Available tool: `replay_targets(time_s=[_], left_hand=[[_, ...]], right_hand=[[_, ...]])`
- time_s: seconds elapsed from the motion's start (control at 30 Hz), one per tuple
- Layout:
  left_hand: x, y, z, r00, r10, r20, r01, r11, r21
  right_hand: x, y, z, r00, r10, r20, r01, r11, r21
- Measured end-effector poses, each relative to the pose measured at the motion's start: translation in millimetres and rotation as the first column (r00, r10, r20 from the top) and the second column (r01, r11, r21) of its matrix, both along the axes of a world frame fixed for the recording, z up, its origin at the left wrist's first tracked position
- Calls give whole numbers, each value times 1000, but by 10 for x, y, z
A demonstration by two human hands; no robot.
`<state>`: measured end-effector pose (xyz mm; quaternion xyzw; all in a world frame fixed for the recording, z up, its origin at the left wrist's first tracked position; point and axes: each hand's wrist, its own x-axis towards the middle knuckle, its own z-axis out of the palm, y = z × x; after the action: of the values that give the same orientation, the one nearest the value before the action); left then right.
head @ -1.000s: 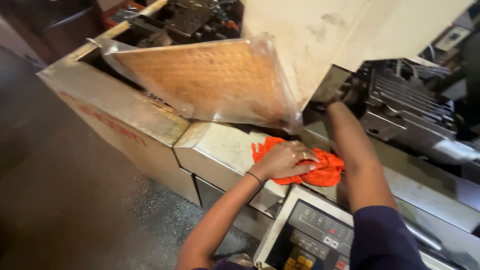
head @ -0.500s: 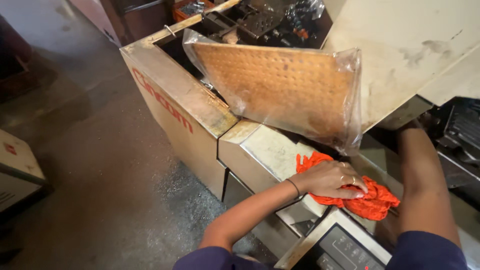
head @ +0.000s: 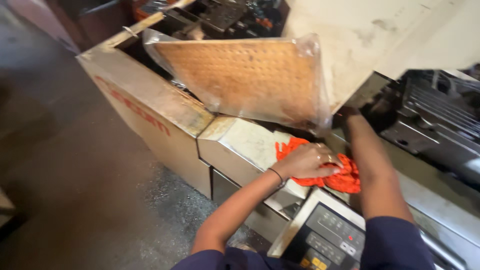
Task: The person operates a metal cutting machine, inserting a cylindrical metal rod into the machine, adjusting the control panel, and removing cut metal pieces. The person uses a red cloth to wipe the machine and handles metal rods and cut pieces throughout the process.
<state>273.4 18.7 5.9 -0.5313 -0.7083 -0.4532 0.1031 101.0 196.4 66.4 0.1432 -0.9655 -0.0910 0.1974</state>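
- The left hand (head: 309, 161) is lying spread and flat, pressing a crumpled orange cloth (head: 342, 177) onto the grey metal machine ledge (head: 240, 145).
- The right hand (head: 372, 107) is reaching under the raised cover; whether it is gripping anything cannot be told.
- The wiping step seems to be in hand; next calls for sliding the cloth along the ledge.

The left hand (head: 309, 161) is laid palm down, fingers spread flat and pressed forward; a thin dark band is worn at its wrist, and the bare forearm is stretched out from a dark blue sleeve. The right arm is extended straight ahead, its hand hidden in shadow.
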Motion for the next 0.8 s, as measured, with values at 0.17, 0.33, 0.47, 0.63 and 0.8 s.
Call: replay_targets(time_s=[0.17, 0.33, 0.47, 0.63, 0.8], left_hand=[[-33, -26, 13, 1000, -10, 4, 9, 999, 43], [-85, -69, 1, 999, -32, 1, 32, 997, 71], [-131, -106, 29, 1000, 4, -24, -4, 1000, 9], [-140, -160, 58, 994, 64, -91, -65, 998, -8], [-120, -218, 69, 989, 120, -87, -123, 992, -23]], right_hand=[[132, -34, 129, 1000, -3, 28, 2, 1000, 17], [522, 90, 319, 930, -51, 363, 51, 999, 10], [1214, 230, 433, 850, -102, 517, 138, 990, -32], [2339, 460, 712, 960, 237, 149, -212, 964, -161], [3508, 623, 651, 972, 64, 225, 13, 946, -323]])
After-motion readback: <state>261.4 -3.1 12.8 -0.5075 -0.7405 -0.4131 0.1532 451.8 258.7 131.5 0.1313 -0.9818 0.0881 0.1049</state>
